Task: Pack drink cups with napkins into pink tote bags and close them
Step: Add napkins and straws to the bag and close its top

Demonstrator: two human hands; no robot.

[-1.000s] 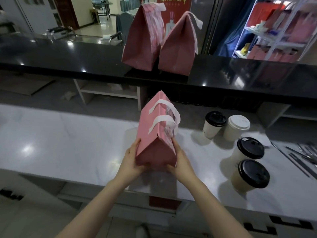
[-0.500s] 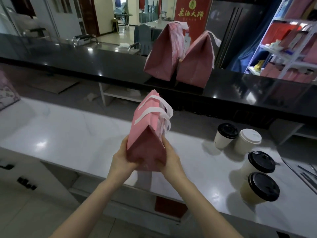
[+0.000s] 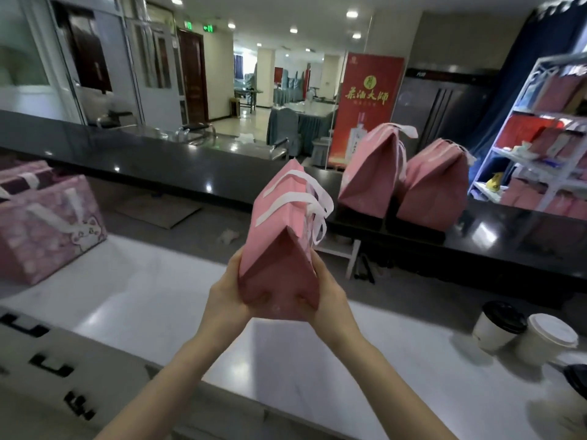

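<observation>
I hold a closed pink tote bag [image 3: 279, 249] with white ribbon handles in the air above the white counter [image 3: 152, 300]. My left hand [image 3: 227, 296] grips its lower left side and my right hand [image 3: 327, 296] its lower right side. The bag tilts away from me, its folded top pointing toward the black bar top. Two more closed pink bags [image 3: 370, 173] [image 3: 435, 188] stand side by side on that black bar top [image 3: 190, 173]. At the right on the white counter stand a black-lidded cup [image 3: 497, 325] and a white-lidded cup [image 3: 546, 342].
Open pink patterned tote bags [image 3: 47, 223] stand at the left end of the white counter. Another dark lid [image 3: 576, 376] shows at the right edge. A white shelf rack [image 3: 540, 138] with pink and red packages stands at the far right behind the bar.
Both hands have lifted the bag higher and forward toward the black bar top. The view has swung up and left, so the cups have slid toward the right edge.
</observation>
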